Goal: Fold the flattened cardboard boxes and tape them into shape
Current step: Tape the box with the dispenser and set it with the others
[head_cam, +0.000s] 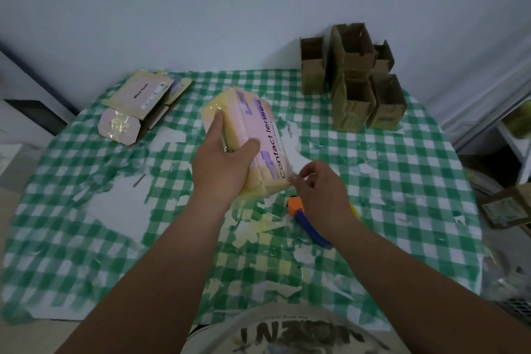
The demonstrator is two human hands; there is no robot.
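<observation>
Both forearms are bare from the bottom edge of the view up to the wrists, with no sleeves, watch, bracelets or rings to be seen. The left hand (222, 164) and the right hand (319, 190) wear no gloves. At the bottom middle shows the front of a pale, off-white T-shirt (287, 333), rounded over the belly. It carries large dark block letters (seen upside down from the head camera, so hard to read) with a line of much smaller print near them. The print looks worn and patchy.
</observation>
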